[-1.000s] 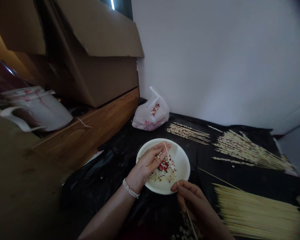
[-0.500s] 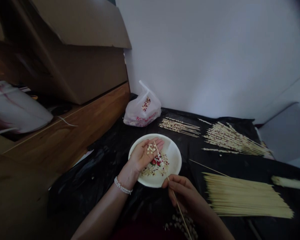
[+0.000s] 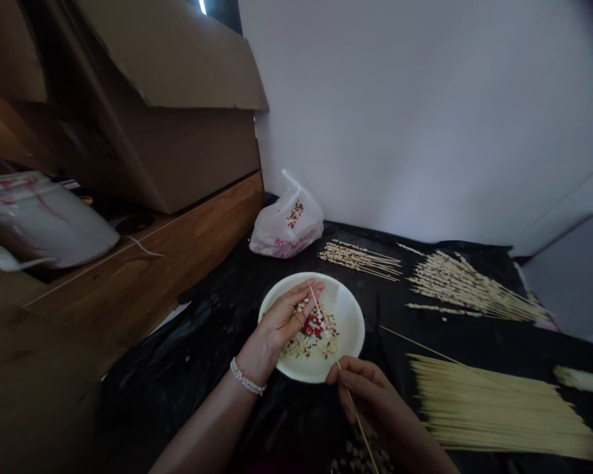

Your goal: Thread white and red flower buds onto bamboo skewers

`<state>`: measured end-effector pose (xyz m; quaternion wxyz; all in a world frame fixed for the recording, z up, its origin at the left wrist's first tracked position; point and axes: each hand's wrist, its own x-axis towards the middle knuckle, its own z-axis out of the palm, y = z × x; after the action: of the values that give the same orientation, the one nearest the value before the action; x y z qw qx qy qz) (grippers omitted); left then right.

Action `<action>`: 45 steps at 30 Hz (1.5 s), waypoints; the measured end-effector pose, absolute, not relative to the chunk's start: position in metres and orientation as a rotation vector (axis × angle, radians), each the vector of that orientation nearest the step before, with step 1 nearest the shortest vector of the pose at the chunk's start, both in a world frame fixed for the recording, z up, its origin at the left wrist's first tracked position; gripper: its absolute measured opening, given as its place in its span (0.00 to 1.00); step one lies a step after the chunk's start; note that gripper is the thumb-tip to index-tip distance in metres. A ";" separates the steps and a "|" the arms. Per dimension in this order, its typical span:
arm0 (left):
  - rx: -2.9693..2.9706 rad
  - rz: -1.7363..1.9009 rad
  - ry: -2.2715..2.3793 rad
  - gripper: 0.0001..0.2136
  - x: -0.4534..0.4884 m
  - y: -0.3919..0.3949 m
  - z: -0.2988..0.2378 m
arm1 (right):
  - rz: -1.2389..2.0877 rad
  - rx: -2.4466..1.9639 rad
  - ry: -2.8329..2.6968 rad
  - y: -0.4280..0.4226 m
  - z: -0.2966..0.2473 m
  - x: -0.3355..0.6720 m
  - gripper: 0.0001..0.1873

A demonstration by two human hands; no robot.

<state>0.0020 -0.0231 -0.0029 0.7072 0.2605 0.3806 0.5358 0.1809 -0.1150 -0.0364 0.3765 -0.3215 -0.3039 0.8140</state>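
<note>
Over a white bowl (image 3: 352, 309), my left hand (image 3: 278, 320) is cupped with its fingers curled inward around small pale pieces (image 3: 302, 305), which the fingers partly hide. A thin wooden skewer (image 3: 356, 416) slants up from my right hand (image 3: 363, 385), pinched between thumb and fingers near the bowl's front rim. White and red pieces sit along its upper part, and the tip reaches my left fingers. In the bowl lie loose pale and dark-red bits (image 3: 326, 339); whether the bright red pieces are on the skewer or behind it I cannot tell.
A knotted plastic bag (image 3: 289, 227) of similar bits stands behind the bowl. Threaded skewers lie in a small bunch (image 3: 358, 258) and a larger pile (image 3: 454, 283). Bare skewers (image 3: 504, 405) are stacked at right on black plastic sheeting (image 3: 217, 309). A cardboard box (image 3: 202, 145) is at left.
My left fingers have curled in from a flat, open palm, covering most of the pieces. My right hand keeps hold of the skewer. The whole view has shifted slightly.
</note>
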 end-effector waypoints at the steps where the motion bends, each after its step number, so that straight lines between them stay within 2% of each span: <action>1: 0.612 1.193 0.854 0.14 0.001 -0.026 -0.002 | 2.089 -0.815 -0.769 -0.115 -0.037 0.181 0.14; 9: 0.652 1.255 0.891 0.12 -0.003 -0.031 -0.001 | 2.095 -0.817 -0.760 -0.118 -0.044 0.180 0.14; 14: 0.716 1.284 0.853 0.18 -0.004 -0.041 0.004 | 2.079 -0.844 -0.798 -0.118 -0.044 0.179 0.16; 21: 0.767 1.311 0.852 0.18 0.001 -0.055 0.020 | 2.083 -0.827 -0.787 -0.119 -0.044 0.179 0.14; 27: 0.781 1.286 0.892 0.13 0.004 -0.049 0.022 | 2.066 -0.827 -0.781 -0.118 -0.042 0.179 0.14; 34: 0.694 1.277 0.855 0.13 0.005 -0.040 0.011 | 2.057 -0.844 -0.772 -0.118 -0.043 0.178 0.16; 38: 0.550 1.231 0.879 0.06 0.008 -0.023 -0.001 | 2.078 -0.840 -0.762 -0.118 -0.038 0.177 0.15; 45: 0.492 1.212 0.920 0.05 0.009 -0.018 -0.006 | 2.056 -0.833 -0.765 -0.119 -0.043 0.178 0.14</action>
<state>0.0094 -0.0178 -0.0056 0.6970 0.2204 0.4127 0.5433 0.1777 -0.1187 -0.0432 0.3873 -0.3272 -0.3007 0.8078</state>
